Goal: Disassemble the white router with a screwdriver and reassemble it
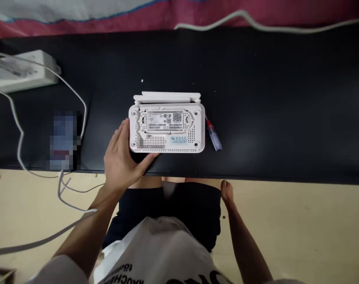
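A white Wi-Fi router (154, 142) lies underside up on the dark table, its label and vent holes showing. Its folded antennas (167, 98) run along the far edge. My left hand (120, 159) grips the router's near left corner, fingers along the left side and thumb along the front edge. Just right of the router lies a small screwdriver (214, 136) with a clear bluish handle and red collar; its shaft tip is hidden by the router. My right hand (227, 191) hangs beside my thigh below the table edge, its fingers mostly hidden.
A white power strip (41, 75) sits at the table's far left, with cables (19, 134) looping down. Nearer stands a blurred-out phone-like object (62, 138). A white cable (241, 15) runs along the back by pink fabric (155, 17). A tiny white bit (142, 81) lies beyond the antennas.
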{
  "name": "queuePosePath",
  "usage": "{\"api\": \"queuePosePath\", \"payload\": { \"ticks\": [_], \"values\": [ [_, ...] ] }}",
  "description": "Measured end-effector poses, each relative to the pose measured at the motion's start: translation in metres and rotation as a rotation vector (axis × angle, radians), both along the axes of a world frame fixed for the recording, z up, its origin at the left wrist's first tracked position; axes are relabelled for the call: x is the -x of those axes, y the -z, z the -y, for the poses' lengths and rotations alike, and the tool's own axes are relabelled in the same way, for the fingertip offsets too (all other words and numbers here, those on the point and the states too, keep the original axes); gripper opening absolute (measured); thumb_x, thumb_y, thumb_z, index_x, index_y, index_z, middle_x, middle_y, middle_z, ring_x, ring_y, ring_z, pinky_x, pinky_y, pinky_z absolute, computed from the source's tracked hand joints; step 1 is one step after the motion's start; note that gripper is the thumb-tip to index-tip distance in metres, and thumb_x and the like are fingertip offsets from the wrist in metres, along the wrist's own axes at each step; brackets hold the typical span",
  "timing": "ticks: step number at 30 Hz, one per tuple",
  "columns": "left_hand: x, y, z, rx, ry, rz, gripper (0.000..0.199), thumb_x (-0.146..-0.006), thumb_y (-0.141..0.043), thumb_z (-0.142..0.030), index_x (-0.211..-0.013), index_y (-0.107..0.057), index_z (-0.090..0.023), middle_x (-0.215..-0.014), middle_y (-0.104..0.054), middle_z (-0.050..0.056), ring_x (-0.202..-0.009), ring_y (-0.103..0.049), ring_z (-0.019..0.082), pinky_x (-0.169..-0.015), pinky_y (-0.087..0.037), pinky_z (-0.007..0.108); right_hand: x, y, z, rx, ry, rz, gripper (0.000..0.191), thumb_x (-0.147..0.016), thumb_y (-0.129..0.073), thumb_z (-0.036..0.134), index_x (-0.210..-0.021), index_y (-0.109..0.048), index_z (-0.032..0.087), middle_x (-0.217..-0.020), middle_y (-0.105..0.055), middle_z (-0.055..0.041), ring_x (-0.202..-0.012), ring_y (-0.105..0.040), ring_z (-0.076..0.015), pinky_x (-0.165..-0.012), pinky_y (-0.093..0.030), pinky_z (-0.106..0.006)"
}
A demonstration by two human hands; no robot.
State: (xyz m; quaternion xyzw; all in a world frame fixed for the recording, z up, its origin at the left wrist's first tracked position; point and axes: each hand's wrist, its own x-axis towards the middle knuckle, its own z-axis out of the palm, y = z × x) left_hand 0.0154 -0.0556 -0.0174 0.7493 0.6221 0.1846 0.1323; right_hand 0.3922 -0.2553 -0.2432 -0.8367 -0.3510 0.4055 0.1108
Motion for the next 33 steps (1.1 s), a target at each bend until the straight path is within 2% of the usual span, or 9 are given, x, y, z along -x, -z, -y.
{"api": "queuePosePath", "payload": {
  "ticks": [2,5,10,14,18,22,27,30,33],
  "values": [
    [-0.002,0.001,-0.001,-0.016,-0.003,0.019,0.113,-0.089,-0.076,-0.072,-0.175,-0.023,-0.022,-0.174,-0.041,0.016,-0.162,-0.038,0.043,-0.135,-0.031,0.060,-0.007,-0.021,0.006,-0.031,0.033,-0.010,0.029,-0.108,-0.060,0.041,-0.105,-0.070,0.015,-0.097,-0.071,-0.0038,-0.082,-0.068,-0.0169,-0.074,-0.059,-0.033],
    [-0.005,0.002,-0.001,-0.050,-0.002,0.037,0.108,-0.091,-0.073,-0.072,-0.174,-0.025,-0.021,-0.173,-0.044,0.016,-0.161,-0.039,0.041,-0.135,-0.031,0.058,-0.010,-0.063,0.014,-0.142,0.045,-0.056,0.042,-0.107,-0.040,0.033,-0.068,-0.049,0.022,-0.063,-0.047,0.0026,-0.061,-0.045,-0.0144,-0.057,-0.037,-0.029],
    [-0.004,0.007,-0.001,-0.104,0.023,0.083,0.107,-0.094,-0.070,-0.072,-0.175,-0.023,-0.021,-0.173,-0.044,0.015,-0.162,-0.040,0.039,-0.135,-0.032,0.058,0.006,-0.141,0.003,-0.275,-0.040,-0.173,0.042,-0.104,-0.041,0.043,-0.066,-0.033,0.027,-0.063,-0.037,0.0030,-0.062,-0.037,-0.0159,-0.059,-0.031,-0.032],
    [-0.002,0.009,0.000,-0.130,0.049,0.118,0.097,-0.098,-0.068,-0.067,-0.174,-0.027,-0.024,-0.172,-0.046,0.013,-0.162,-0.041,0.036,-0.135,-0.033,0.056,0.034,-0.204,-0.029,-0.312,-0.178,-0.360,0.047,-0.111,-0.036,0.057,-0.075,-0.041,0.026,-0.071,-0.040,0.0015,-0.066,-0.039,-0.0179,-0.063,-0.034,-0.033],
    [0.000,0.007,0.001,-0.144,0.078,0.121,0.081,-0.103,-0.063,-0.061,-0.171,-0.036,-0.028,-0.169,-0.051,0.012,-0.161,-0.042,0.035,-0.134,-0.034,0.057,0.061,-0.254,-0.072,-0.293,-0.241,-0.372,0.048,-0.110,-0.038,0.063,-0.084,-0.054,0.026,-0.069,-0.045,0.0016,-0.063,-0.040,-0.0174,-0.060,-0.035,-0.032],
    [0.001,0.006,0.001,-0.138,0.087,0.118,0.074,-0.104,-0.064,-0.057,-0.169,-0.040,-0.031,-0.170,-0.048,0.011,-0.161,-0.043,0.035,-0.133,-0.036,0.057,0.078,-0.277,-0.124,-0.312,-0.271,-0.357,0.055,-0.109,-0.043,0.061,-0.070,-0.051,0.024,-0.064,-0.045,0.0019,-0.060,-0.044,-0.0146,-0.059,-0.035,-0.030],
    [0.002,0.005,0.001,-0.128,0.091,0.119,0.073,-0.104,-0.065,-0.054,-0.168,-0.041,-0.030,-0.170,-0.048,0.012,-0.160,-0.043,0.035,-0.133,-0.036,0.057,0.089,-0.279,-0.183,-0.168,-0.221,-0.551,0.054,-0.105,-0.048,0.061,-0.066,-0.051,0.024,-0.051,-0.037,0.0064,-0.043,-0.035,-0.0100,-0.045,-0.026,-0.028],
    [0.002,0.004,0.002,-0.126,0.090,0.113,0.073,-0.104,-0.066,-0.053,-0.168,-0.041,-0.030,-0.169,-0.049,0.012,-0.160,-0.043,0.035,-0.133,-0.037,0.057,0.090,-0.279,-0.200,-0.138,-0.237,-0.575,0.055,-0.105,-0.048,0.059,-0.063,-0.051,0.023,-0.047,-0.035,0.0078,-0.038,-0.036,-0.0089,-0.042,-0.026,-0.026],
    [0.002,0.003,0.002,-0.117,0.096,0.110,0.073,-0.104,-0.066,-0.052,-0.168,-0.041,-0.029,-0.170,-0.048,0.012,-0.161,-0.043,0.035,-0.133,-0.037,0.057,0.088,-0.282,-0.208,-0.091,-0.260,-0.580,0.055,-0.104,-0.049,0.061,-0.065,-0.057,0.023,-0.045,-0.044,0.0066,-0.037,-0.041,-0.0096,-0.043,-0.033,-0.026]
  ]
}}
